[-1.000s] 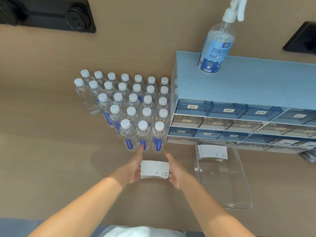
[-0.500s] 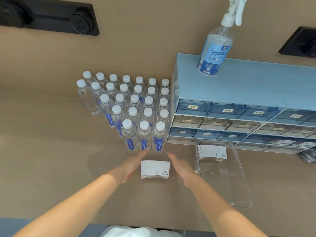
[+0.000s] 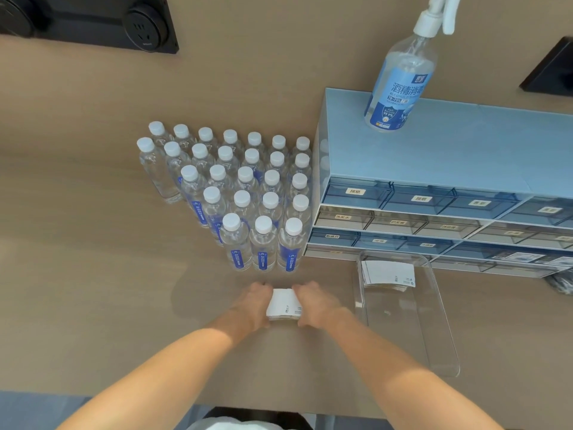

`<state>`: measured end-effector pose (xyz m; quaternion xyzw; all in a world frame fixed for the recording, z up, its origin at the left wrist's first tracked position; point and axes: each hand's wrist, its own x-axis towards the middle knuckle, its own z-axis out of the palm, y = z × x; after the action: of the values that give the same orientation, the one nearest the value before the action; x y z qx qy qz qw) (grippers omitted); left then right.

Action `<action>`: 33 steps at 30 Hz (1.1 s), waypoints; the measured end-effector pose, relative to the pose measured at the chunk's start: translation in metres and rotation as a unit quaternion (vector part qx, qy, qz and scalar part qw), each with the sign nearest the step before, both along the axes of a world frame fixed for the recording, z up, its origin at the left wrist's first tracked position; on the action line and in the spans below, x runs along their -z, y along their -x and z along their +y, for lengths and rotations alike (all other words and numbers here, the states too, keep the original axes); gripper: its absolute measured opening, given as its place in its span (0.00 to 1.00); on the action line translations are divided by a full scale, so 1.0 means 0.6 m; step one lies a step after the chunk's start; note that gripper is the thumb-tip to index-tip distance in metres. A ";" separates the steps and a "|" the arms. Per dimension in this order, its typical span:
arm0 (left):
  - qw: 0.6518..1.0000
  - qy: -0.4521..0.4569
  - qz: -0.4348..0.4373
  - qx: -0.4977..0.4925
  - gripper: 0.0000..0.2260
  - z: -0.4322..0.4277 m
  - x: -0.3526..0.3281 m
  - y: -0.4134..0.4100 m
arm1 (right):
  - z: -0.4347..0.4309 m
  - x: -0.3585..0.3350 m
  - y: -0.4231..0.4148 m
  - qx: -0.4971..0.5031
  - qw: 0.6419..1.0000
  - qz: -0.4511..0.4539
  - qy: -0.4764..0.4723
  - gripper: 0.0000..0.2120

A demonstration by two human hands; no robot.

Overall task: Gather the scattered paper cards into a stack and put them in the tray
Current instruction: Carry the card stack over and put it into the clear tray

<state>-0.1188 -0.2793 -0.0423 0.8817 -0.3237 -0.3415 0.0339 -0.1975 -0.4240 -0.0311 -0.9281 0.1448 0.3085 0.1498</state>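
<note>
A small stack of white paper cards (image 3: 283, 305) lies on the tan table just in front of the water bottles. My left hand (image 3: 252, 302) presses against its left edge and my right hand (image 3: 316, 302) against its right edge, so both hands squeeze the stack between them. To the right stands a long clear plastic tray (image 3: 434, 346). A second pile of white cards (image 3: 389, 273) rests in the tray's far end.
Several rows of water bottles (image 3: 245, 193) stand close behind my hands. A blue drawer cabinet (image 3: 449, 169) fills the right, with a spray bottle (image 3: 400, 79) on top. Black socket panels (image 3: 93, 23) sit at the back. The table's front edge is near my body.
Half a second ago my hands were apart and off the stack. Both have closed in again and now grip its two side edges.
</note>
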 end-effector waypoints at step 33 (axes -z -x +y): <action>0.988 0.040 -0.090 0.115 0.23 -0.010 -0.082 0.018 | -0.004 -0.066 0.070 0.036 0.989 -0.123 0.070 0.20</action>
<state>-0.1297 -0.2852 0.0071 0.8638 -0.4380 -0.2488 0.0003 -0.2392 -0.4263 0.0086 -0.9614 0.1800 0.1750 0.1123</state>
